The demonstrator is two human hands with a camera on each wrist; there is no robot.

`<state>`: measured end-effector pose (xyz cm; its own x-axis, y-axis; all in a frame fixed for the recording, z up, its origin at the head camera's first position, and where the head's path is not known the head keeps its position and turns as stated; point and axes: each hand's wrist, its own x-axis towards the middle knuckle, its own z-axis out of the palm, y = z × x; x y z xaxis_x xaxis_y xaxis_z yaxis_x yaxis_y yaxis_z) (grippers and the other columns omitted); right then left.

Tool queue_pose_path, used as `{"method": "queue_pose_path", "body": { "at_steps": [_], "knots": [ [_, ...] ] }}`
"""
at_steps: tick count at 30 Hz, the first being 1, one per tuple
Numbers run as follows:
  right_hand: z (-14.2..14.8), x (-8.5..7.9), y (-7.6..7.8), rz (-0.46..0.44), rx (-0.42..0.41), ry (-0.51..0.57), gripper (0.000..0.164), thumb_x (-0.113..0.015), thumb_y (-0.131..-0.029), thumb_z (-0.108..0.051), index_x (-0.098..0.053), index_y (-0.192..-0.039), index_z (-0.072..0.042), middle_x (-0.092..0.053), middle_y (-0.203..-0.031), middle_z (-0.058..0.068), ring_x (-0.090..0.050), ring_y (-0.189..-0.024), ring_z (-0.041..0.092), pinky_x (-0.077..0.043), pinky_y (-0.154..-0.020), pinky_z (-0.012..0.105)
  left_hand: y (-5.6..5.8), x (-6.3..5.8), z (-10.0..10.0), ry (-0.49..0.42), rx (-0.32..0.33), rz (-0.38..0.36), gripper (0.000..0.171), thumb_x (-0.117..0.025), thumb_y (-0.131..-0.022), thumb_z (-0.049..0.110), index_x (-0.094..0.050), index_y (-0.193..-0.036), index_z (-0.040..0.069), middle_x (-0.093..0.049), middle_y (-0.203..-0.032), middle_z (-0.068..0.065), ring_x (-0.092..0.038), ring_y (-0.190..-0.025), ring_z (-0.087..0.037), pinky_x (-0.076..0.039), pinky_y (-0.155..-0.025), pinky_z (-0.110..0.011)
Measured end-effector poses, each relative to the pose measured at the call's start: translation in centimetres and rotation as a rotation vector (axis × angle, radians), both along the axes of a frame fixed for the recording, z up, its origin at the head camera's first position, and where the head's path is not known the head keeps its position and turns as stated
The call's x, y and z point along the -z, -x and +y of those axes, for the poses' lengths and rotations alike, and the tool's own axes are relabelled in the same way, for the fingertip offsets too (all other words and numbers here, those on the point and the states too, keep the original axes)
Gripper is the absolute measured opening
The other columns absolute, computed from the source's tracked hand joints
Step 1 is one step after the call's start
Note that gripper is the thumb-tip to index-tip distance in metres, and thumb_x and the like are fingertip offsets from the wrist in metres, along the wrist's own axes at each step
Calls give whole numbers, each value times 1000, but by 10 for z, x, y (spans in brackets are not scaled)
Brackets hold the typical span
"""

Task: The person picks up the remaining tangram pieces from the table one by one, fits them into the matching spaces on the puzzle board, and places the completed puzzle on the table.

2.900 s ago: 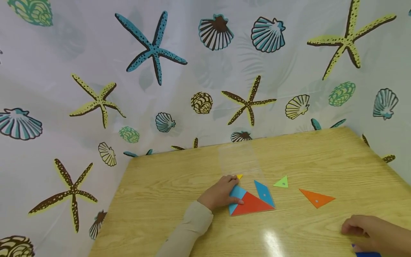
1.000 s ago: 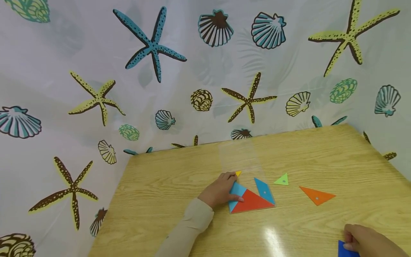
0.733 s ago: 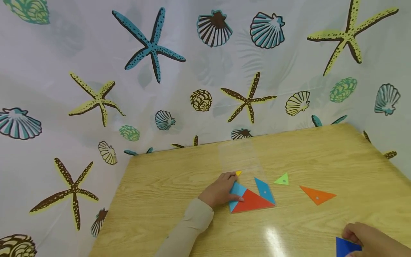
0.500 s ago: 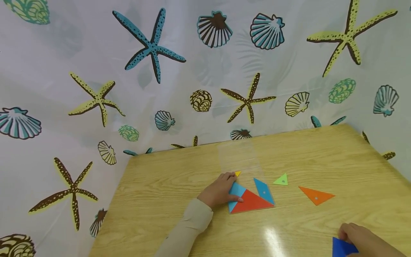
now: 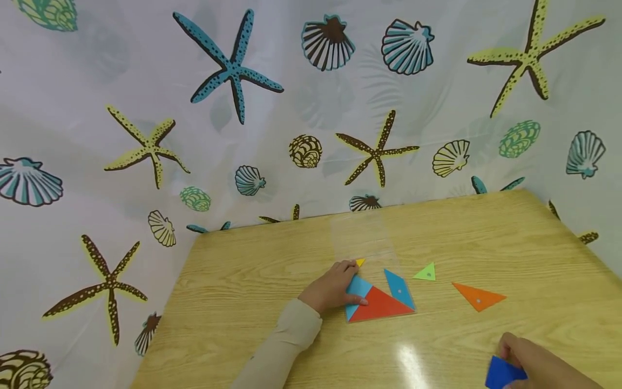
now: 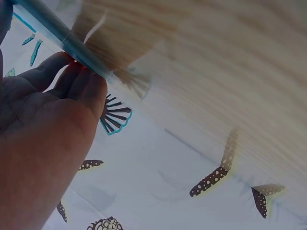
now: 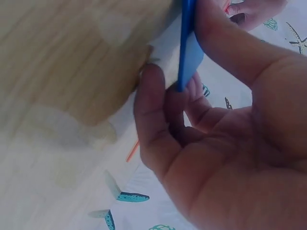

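Note:
Around the left side of a flat tangram board, my left hand rests with its thumb on top. In the left wrist view its fingers curl against the board's thin edge. A red triangle and a blue parallelogram lie at the board's right part. A yellow tip shows just past the fingers, partly hidden. At the lower right, my right hand pinches a dark blue tangram piece between thumb and fingers; the hand covers part of its outline.
A small green triangle and a larger orange triangle lie right of the board on the wooden table. Behind the board is a clear plastic sheet. A shell-print cloth borders the table's back and sides.
My right hand has come in from the lower right edge and moved left with the dark blue piece, now more in view. My left hand and the loose pieces have stayed put.

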<state>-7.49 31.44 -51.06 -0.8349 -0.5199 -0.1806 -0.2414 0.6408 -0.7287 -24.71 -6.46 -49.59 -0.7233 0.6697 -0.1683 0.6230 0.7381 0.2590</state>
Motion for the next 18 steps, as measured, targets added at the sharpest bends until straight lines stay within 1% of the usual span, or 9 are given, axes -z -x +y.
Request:
{"method": "queue_pose_path", "body": {
  "at_steps": [1,3,5,7,10,14,16,17,18],
  "knots": [
    [-1,-4,0,-43,25,1,37,-75,-78,-21,-45,-90,-5,-41,-75,-1,-35,-63,-1,-31,-51,22,0,0,0,2,-2,-4,82,-57,-80,59,-38,-140,7,-30,-146,-5,-26,-134,-17,-28,-106,-26],
    [-4,-10,-1,-57,55,1,34,-74,-79,-25,-47,-89,-6,-43,-75,-1,-37,-63,0,-33,-52,22,0,2,-1,10,-3,-6,83,-56,-80,60,-38,-141,7,-29,-147,-4,-26,-133,-17,-28,-107,-26],
    [-7,-16,-1,-5,37,17,29,-72,-80,-26,-49,-86,-9,-43,-73,-7,-38,-62,-1,-34,-50,21,1,3,-2,19,0,-3,84,-55,-80,61,-37,-141,8,-29,-147,-4,-26,-133,-17,-28,-107,-25],
    [-8,-24,0,45,5,51,23,-71,-82,-22,-51,-84,-11,-43,-72,-12,-39,-60,-2,-35,-49,20,1,3,-3,25,1,5,84,-54,-79,62,-37,-142,8,-29,-147,-3,-26,-133,-16,-28,-107,-25],
    [-11,-36,4,80,-2,57,17,-69,-84,-18,-53,-83,-12,-45,-72,-17,-41,-60,-2,-39,-48,20,-1,2,-4,9,4,2,83,-56,-79,61,-38,-141,8,-30,-146,-4,-27,-133,-17,-29,-106,-25],
    [-19,-53,12,80,78,-10,10,-66,-85,-8,-56,-87,-7,-52,-77,-11,-46,-65,-2,-45,-54,21,-4,-1,-4,-9,16,-3,83,-58,-79,60,-40,-140,7,-31,-145,-4,-29,-131,-17,-30,-105,-24],
    [-26,-57,16,179,115,-40,11,-67,-83,-4,-58,-89,-7,-53,-80,-10,-46,-66,-2,-46,-55,21,-7,-1,-3,-7,27,2,83,-58,-78,60,-39,-140,7,-31,-145,-4,-29,-132,-17,-30,-105,-23],
    [-31,-59,18,208,140,-57,12,-67,-83,-3,-58,-89,-7,-54,-81,-9,-46,-67,-3,-46,-56,21,-8,-1,-2,-5,32,5,83,-57,-78,60,-39,-140,7,-31,-145,-4,-29,-131,-16,-30,-105,-23],
    [-37,-59,21,256,158,-63,14,-67,-81,-2,-59,-90,-8,-55,-82,-8,-47,-68,-3,-47,-56,20,-10,-2,-1,-5,37,8,83,-58,-79,60,-39,-139,7,-32,-145,-4,-29,-131,-16,-30,-105,-22]
  ]
}}
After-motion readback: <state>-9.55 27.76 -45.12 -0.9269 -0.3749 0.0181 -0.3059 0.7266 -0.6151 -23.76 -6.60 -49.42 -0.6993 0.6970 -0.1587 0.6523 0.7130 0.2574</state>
